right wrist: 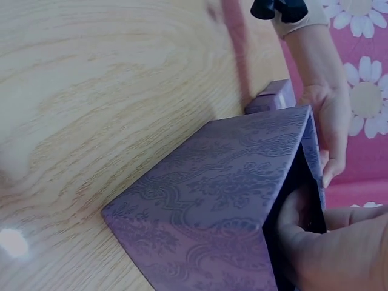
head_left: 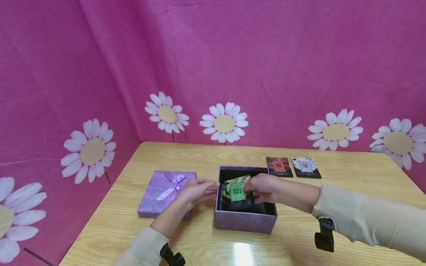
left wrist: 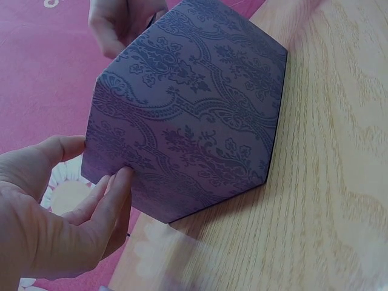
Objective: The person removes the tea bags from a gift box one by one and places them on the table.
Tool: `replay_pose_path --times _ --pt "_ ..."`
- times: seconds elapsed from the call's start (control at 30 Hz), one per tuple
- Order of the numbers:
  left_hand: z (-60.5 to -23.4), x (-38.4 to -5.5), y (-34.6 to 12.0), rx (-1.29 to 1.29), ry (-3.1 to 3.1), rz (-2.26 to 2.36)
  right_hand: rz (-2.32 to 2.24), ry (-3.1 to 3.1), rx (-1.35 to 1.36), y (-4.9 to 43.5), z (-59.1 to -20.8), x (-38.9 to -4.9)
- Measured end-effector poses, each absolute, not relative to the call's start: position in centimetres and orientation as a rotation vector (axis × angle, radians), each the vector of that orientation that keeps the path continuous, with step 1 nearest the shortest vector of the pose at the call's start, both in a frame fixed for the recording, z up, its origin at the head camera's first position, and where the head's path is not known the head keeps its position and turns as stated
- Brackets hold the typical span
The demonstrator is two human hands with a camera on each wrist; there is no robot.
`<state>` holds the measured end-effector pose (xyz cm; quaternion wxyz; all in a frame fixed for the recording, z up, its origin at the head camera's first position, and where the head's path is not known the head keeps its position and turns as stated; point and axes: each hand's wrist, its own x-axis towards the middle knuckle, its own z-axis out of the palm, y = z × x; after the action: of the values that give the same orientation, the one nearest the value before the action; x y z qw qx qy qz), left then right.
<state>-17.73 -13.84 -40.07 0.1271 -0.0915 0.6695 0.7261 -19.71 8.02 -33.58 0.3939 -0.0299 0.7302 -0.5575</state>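
Observation:
A purple patterned box (head_left: 245,221) with a black inside stands uncovered on the table. At its opening, my right hand (head_left: 265,186) pinches a black packet with a green label (head_left: 237,191). The right wrist view shows that hand's fingers reaching inside the box, where the packet is hidden. My left hand (head_left: 199,190) touches the box's left wall; in the left wrist view its fingers (left wrist: 115,203) lie fairly straight against the patterned side and the thumb meets the edge.
Left of the box lies its purple lid (head_left: 154,197) with a ribbon bow. Behind and to the right are a packet with a red label (head_left: 279,166) and a packet with a white label (head_left: 305,166). A pink flowered cloth (head_left: 266,74) hangs behind the wooden table (head_left: 349,170).

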Motion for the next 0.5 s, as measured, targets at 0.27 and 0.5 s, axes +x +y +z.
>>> replay_pose_path --times 0.27,0.5 --pt "-40.0 -17.7 -13.7 -0.272 1.949 2.114 -1.447 1.848 -0.107 9.9 -32.8 -19.0" --pt "-40.1 -17.7 -13.8 -0.275 1.949 2.111 -1.495 1.789 -0.153 11.5 -32.7 -19.1"
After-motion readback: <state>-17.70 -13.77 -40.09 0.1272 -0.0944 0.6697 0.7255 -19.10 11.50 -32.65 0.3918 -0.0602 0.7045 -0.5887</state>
